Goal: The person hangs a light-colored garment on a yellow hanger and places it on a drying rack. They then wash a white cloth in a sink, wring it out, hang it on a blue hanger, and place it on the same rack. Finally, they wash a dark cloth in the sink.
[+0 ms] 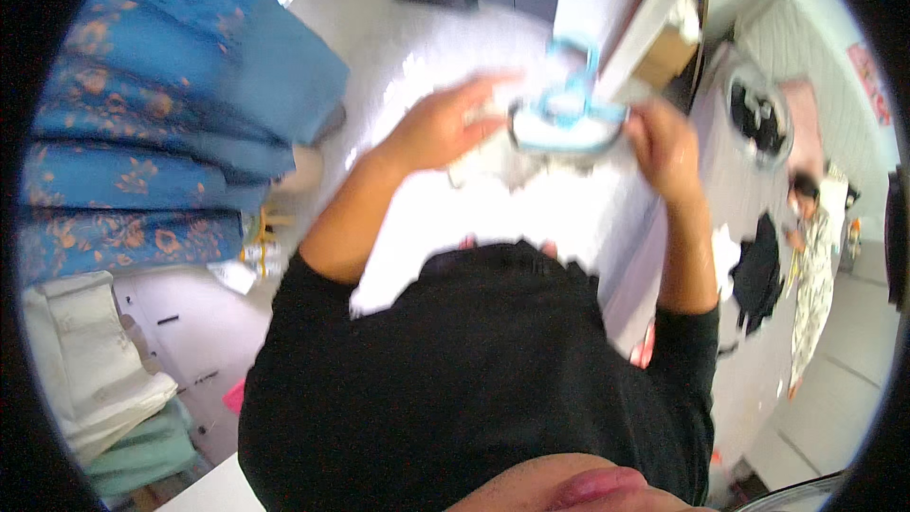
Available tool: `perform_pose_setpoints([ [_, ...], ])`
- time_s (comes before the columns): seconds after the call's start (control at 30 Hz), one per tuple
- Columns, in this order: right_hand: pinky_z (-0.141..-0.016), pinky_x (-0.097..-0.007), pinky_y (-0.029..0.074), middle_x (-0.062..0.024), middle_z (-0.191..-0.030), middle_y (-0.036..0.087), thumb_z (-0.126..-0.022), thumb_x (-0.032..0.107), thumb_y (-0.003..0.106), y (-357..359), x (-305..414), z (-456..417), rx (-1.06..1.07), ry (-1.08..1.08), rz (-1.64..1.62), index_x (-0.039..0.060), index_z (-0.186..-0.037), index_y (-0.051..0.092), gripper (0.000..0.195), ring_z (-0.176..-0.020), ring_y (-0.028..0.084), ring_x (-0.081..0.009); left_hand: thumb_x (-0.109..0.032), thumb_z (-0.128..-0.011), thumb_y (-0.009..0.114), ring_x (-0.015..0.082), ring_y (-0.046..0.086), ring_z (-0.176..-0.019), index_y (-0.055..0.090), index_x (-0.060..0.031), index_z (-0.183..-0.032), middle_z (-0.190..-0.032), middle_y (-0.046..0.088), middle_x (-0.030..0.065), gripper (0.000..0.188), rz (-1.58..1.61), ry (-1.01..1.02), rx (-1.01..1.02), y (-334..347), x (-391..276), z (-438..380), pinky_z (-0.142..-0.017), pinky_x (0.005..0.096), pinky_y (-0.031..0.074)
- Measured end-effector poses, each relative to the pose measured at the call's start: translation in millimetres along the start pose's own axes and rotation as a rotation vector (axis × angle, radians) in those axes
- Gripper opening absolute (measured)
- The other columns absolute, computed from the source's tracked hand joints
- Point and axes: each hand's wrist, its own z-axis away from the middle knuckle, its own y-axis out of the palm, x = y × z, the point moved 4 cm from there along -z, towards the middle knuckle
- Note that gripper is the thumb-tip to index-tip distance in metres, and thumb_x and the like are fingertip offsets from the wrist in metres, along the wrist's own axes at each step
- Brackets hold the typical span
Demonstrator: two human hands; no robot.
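Observation:
My right hand [665, 146] pinches the right end of a small white item with light-blue straps [569, 131]. The item is blurred, so its exact kind cannot be told; a blue loop stands up from its top. At the item's left end is my left hand [444, 124], thumb and fingers spread apart. Whether its thumb touches the item's edge is unclear. Both hands are held out in front of my black shirt [469, 370], above a brightly lit pale floor [441, 206].
A blue floral curtain [142, 178] hangs at left, above white drawers [192, 320]. At right, a person [810, 284] lies on a bed [746, 370] near a black garment [757, 270] and a clear basin [785, 139] holding dark cloth. A cardboard box [665, 57] stands behind a white door edge [640, 21].

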Motion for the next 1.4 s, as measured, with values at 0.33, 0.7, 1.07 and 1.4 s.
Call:
perform_pose_setpoints([
  [0.33, -0.058, -0.0399, 0.046, -0.0086, -0.07, 0.058, -0.091, 0.027, 0.074, -36.6, -21.8, -6.6, -0.046, 0.032, -0.046, 0.0086, -0.1, 0.073, 0.02, -0.063, 0.06, -0.0293, -0.035, -0.098, 0.067, 0.0399, 0.065, -0.082, 0.064, -0.0077, -0.101, -0.088, 0.066, 0.0154, 0.028, -0.219, -0.111, -0.011, 25.8, 20.6, -13.3, -0.069, 0.0465, 0.051],
  [0.7, -0.062, -0.0423, 0.052, -0.0117, -0.08, 0.069, -0.086, 0.024, 0.079, 21.0, -104.7, -44.6, 0.011, 0.109, -0.119, 0.0081, -0.09, 0.07, 0.018, -0.072, 0.068, -0.0332, -0.031, -0.092, 0.073, 0.0381, 0.066, -0.091, 0.068, -0.007, -0.104, -0.097, 0.068, 0.0159, 0.027, -0.226, -0.148, -0.084, 41.3, 89.6, -63.4, -0.077, 0.0464, 0.052],
  [1.07, -0.077, -0.045, 0.052, -0.0149, -0.091, 0.068, -0.087, 0.007, 0.069, 67.9, -157.2, -198.1, 0.039, -0.128, -0.321, 0.0066, -0.107, 0.072, 0.02, -0.085, 0.064, -0.0369, -0.019, -0.09, 0.073, 0.0383, 0.06, -0.084, 0.068, -0.0051, -0.089, -0.085, 0.065, 0.0144, 0.015, -0.299, -0.119, -0.29, -42.9, 162.7, -127.3, -0.074, 0.048, 0.047],
  [1.4, -0.075, -0.0459, 0.051, -0.0146, -0.088, 0.067, -0.087, 0.007, 0.07, 144.1, -227.2, -274.4, 0.008, -0.147, -0.37, 0.006, -0.098, 0.069, 0.011, -0.086, 0.063, -0.0367, -0.027, -0.098, 0.069, 0.0299, 0.06, -0.119, 0.066, -0.0071, -0.131, -0.125, 0.066, 0.0138, 0.039, -0.066, -0.34, -0.167, -62.5, 228.7, -166.7, -0.103, 0.0393, 0.046],
])
